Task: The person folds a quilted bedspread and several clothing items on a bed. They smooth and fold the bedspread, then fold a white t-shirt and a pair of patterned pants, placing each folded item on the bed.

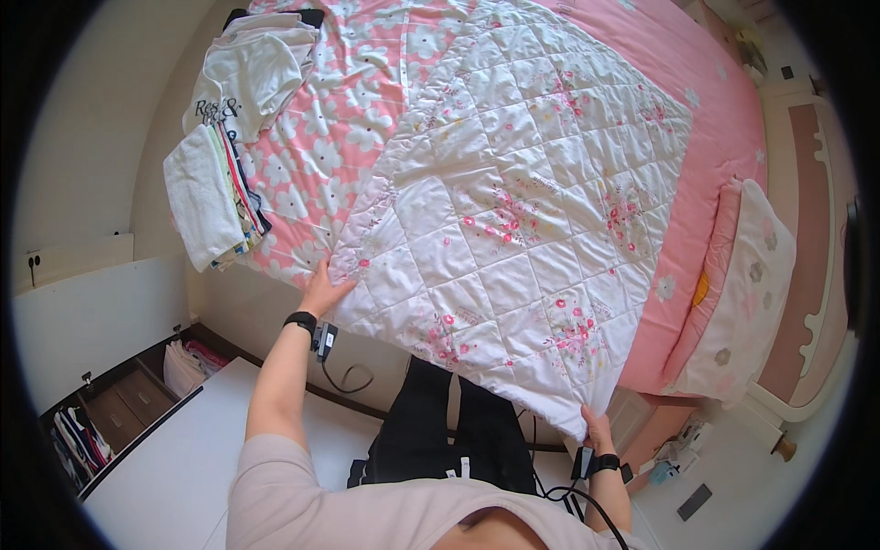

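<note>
A white quilted coverlet with pink flower prints lies spread over the bed, its near edge hanging towards me. At its near left corner, my left hand grips the edge. The near right corner is pinched in my right hand, lower and close to my body. Beneath the coverlet lie a pink sheet with white flowers and plain pink bedding. Each wrist wears a black band with a small device.
Folded towels and folded white clothes rest on the bed's left side. At the right are a pillow and the headboard. An opened storage compartment with clothes is at lower left. A phone lies lower right. Cables hang near me.
</note>
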{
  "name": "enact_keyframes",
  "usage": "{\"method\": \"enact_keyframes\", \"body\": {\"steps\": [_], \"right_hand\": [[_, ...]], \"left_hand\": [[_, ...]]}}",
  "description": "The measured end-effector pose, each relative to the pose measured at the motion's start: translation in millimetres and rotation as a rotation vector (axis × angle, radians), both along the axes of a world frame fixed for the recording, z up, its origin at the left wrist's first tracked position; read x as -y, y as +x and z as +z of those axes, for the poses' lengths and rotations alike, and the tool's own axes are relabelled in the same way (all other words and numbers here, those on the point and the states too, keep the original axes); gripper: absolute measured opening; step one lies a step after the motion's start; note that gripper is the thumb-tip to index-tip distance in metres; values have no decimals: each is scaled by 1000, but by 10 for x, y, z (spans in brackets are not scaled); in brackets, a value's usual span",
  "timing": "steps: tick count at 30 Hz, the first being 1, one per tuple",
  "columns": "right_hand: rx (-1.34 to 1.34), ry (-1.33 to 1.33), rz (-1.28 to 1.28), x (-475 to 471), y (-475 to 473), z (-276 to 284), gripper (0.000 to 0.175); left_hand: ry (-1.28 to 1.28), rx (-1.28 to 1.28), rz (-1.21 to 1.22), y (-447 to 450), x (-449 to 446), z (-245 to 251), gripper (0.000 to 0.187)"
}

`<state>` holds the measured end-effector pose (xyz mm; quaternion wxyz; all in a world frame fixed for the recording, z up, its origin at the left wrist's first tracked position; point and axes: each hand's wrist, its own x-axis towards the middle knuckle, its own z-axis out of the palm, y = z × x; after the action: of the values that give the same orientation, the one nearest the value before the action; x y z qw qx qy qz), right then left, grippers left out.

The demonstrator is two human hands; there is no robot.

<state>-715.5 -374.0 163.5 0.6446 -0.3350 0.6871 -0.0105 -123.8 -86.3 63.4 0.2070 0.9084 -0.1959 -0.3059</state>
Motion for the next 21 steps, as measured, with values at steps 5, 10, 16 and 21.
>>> {"method": "enact_keyframes", "body": {"steps": [5, 10, 16, 21], "right_hand": [[-33, -58, 96, -65, -362, 278, 54], [-325, 177, 306, -442, -761, 1266, 56], [-30, 53, -157, 49, -512, 1322, 37], [711, -188, -559, 1703, 63, 1057, 21]], "left_hand": [[-254, -427, 121, -163, -342, 505, 41], [-74, -733, 167, -422, -967, 1733, 46], [-367, -633, 216, 5, -239, 2171, 67], [-937, -881, 331, 904, 1535, 1927, 47]]}}
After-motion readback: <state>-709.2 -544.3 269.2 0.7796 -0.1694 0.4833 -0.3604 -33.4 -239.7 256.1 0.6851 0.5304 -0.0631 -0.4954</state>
